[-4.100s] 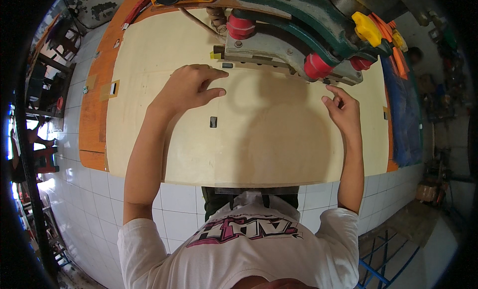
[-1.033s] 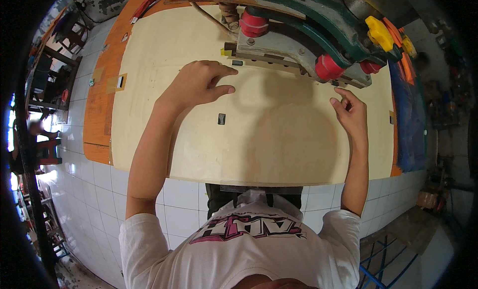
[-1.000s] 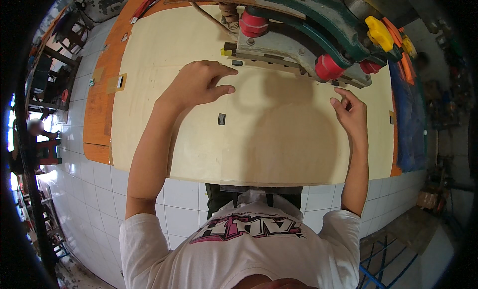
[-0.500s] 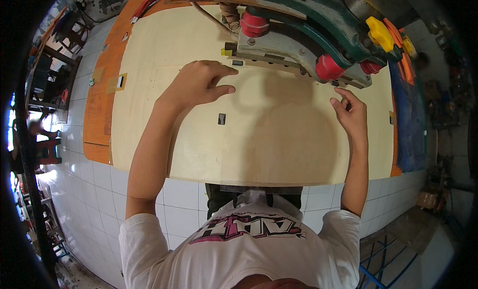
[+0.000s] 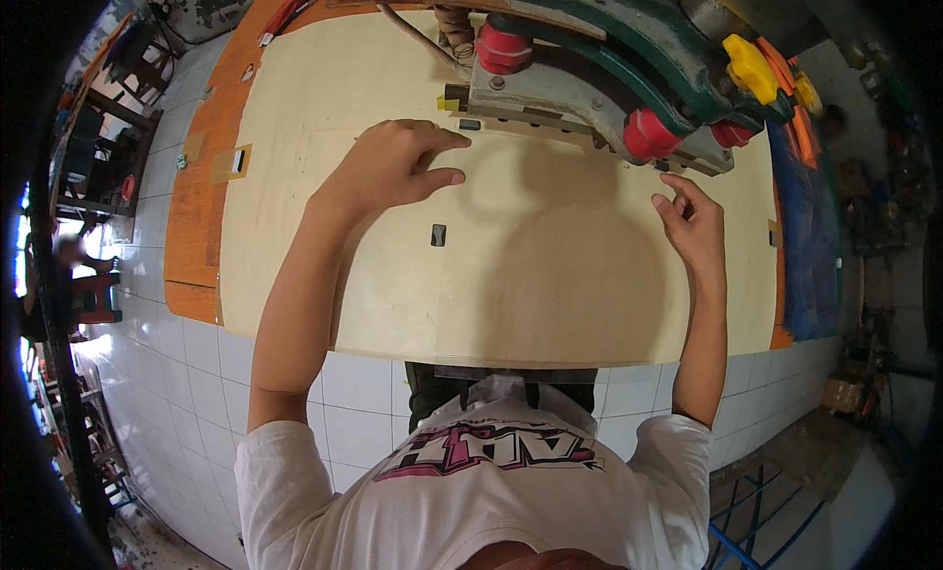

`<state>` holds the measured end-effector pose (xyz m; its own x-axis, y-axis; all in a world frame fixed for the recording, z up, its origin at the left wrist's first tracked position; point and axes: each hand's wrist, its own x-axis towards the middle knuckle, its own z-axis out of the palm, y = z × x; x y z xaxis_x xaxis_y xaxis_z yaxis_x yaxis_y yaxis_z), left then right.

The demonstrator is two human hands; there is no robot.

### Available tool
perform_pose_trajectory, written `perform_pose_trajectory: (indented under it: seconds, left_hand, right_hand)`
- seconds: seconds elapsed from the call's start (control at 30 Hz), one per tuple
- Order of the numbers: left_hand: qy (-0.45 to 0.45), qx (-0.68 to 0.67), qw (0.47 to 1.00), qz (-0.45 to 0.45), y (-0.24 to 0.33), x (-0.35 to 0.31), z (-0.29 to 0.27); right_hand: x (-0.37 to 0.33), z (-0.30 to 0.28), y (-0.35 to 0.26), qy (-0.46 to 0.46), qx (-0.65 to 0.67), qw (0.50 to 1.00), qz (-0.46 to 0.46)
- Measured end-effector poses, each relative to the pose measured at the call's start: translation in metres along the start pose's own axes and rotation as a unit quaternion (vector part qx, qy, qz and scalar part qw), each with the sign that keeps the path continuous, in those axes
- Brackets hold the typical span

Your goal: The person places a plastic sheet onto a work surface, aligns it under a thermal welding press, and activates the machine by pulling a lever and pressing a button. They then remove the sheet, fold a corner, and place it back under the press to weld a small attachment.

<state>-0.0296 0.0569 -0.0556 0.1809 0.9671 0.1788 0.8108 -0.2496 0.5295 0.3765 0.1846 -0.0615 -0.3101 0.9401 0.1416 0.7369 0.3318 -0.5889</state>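
My left hand hovers over or rests on the cream sheet, with thumb and forefinger apart and nothing between them. Just beyond its forefinger tip is a small dark rectangular piece. A second dark piece lies nearer to me, below that hand. My right hand is at the right side of the sheet, its thumb and forefinger slightly apart and the other fingers curled; no object shows in it. Close beyond its forefinger sits another small dark piece, by the edge of the machine's grey metal plate.
A green machine frame with red round knobs and a yellow knob overhangs the far right. The sheet covers an orange-brown wooden table. Blue plastic sheeting hangs at the right edge. White floor tiles surround the table.
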Motion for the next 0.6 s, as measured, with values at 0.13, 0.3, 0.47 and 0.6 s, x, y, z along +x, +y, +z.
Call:
perform_pose_trajectory:
  seconds: [0.13, 0.3, 0.47, 0.6]
  left_hand:
    - [0.031, -0.016, 0.999, 0.003, 0.0011, 0.0006, 0.0036]
    - [0.027, -0.019, 0.999, 0.003, 0.0016, 0.0008, 0.0028]
    - [0.023, -0.024, 0.999, -0.001, 0.0025, 0.0006, 0.0017]
    - [0.022, -0.023, 1.000, 0.002, 0.0015, 0.0005, 0.0017]
  right_hand:
    - [-0.0004, -0.0001, -0.0016, 0.000, 0.006, 1.000, 0.006]
    - [-0.0004, -0.0009, -0.0025, -0.004, 0.009, 1.000, 0.013]
    - [-0.0004, -0.0018, -0.0025, -0.010, 0.002, 1.000, 0.014]
    - [-0.0002, -0.0006, 0.0022, -0.006, 0.027, 1.000, 0.002]
